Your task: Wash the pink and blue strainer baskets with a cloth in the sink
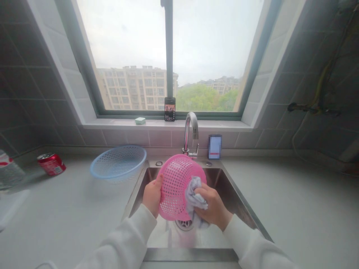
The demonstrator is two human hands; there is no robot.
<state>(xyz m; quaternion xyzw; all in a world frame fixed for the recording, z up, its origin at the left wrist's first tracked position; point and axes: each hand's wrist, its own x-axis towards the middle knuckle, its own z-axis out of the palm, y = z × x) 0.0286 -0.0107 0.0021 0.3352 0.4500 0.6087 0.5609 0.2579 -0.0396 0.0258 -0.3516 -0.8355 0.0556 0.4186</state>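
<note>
A pink perforated plastic basket (175, 183) is held up tilted over the stainless-steel sink (244, 203). At its left rim my left hand (153, 196) grips it, thumb over the edge; the other fingers are mostly hidden. My right hand (213, 205) is closed on a crumpled whitish cloth (194, 196), which lies against the basket's right side. Below the basket, part of the drain strainer (185, 224) shows. Behind it rises the chrome faucet (190, 127), with no water seen running.
Left on the counter (78, 209) are a blue perforated basket (119, 164), a red can (52, 164) and a clear bottle (9, 170). A phone (169, 109) and a pale green block (140, 120) rest on the windowsill. Another screen device (215, 147) leans right of the faucet.
</note>
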